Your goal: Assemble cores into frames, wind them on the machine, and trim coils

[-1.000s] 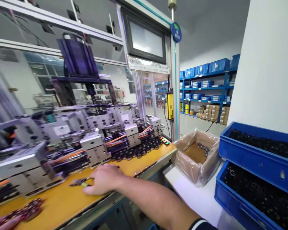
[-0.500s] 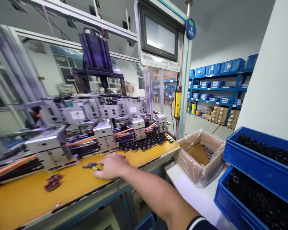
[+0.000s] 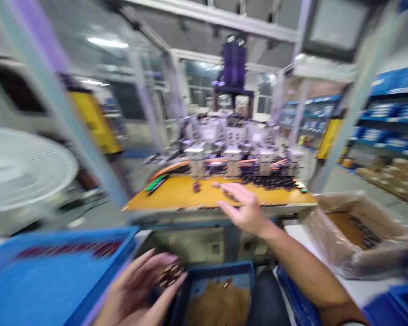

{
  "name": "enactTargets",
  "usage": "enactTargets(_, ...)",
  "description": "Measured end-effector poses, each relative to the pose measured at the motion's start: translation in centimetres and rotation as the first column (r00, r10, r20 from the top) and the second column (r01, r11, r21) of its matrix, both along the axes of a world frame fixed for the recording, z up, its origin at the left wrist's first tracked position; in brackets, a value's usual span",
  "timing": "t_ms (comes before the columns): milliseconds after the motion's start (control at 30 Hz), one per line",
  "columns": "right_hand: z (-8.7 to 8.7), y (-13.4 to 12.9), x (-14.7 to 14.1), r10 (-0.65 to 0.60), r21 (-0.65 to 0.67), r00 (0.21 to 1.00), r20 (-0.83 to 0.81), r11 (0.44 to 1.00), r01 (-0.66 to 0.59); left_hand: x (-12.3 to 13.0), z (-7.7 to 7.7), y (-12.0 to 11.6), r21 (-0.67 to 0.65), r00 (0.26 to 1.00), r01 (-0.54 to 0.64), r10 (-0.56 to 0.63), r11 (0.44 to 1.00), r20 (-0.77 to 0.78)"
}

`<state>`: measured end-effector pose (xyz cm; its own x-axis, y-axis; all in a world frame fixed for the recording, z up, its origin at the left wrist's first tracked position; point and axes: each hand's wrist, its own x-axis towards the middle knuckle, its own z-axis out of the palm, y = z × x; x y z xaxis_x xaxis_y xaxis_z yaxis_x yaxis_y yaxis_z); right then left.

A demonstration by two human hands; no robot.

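My left hand [image 3: 141,287] is in the lower middle, its fingers curled around a small round copper-wound stator [image 3: 171,273]. Above the yellow worktop [image 3: 170,192] is my right hand [image 3: 246,210], fingers stretched forward and thumb apart. A dark slim object [image 3: 230,195], probably the pliers, shows in the gap between thumb and fingers; blur hides whether the hand touches it. Left of that hand, a dark red wound stator [image 3: 196,186] sits on the worktop. Behind it stands the winding machine [image 3: 233,158], with a row of black round parts [image 3: 272,181] at its right front.
A blue tray [image 3: 122,242] with a row of dark red parts lies at the left. Below the worktop is a blue bin [image 3: 221,269] with brown lining. A plastic-lined carton [image 3: 347,262] stands at the right. Yellow sensor posts [image 3: 329,138] flank the machine.
The view has swung left and down, bringing my left hand with the stator into sight. My right hand, earlier closed at the pliers' handles, now has its fingers spread.
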<state>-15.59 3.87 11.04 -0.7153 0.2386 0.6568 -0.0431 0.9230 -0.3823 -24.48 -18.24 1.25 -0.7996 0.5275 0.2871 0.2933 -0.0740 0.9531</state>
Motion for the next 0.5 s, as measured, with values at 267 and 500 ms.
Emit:
enactTargets(267, -2.9, -6.9, 6.2, 0.396, 0.152, 0.893, 0.215, 0.889, -0.431, 2.3, 0.2, -0.4, 0.202, 0.965, 0.058, -0.003, 0.978, -0.264)
enactTargets(500, -3.0, -6.0, 6.5, 0.280, 0.487, 0.944, 0.175, 0.809, -0.330, 2.9, -0.3, -0.6, 0.277, 0.929, 0.247, -0.146, 0.929, -0.341)
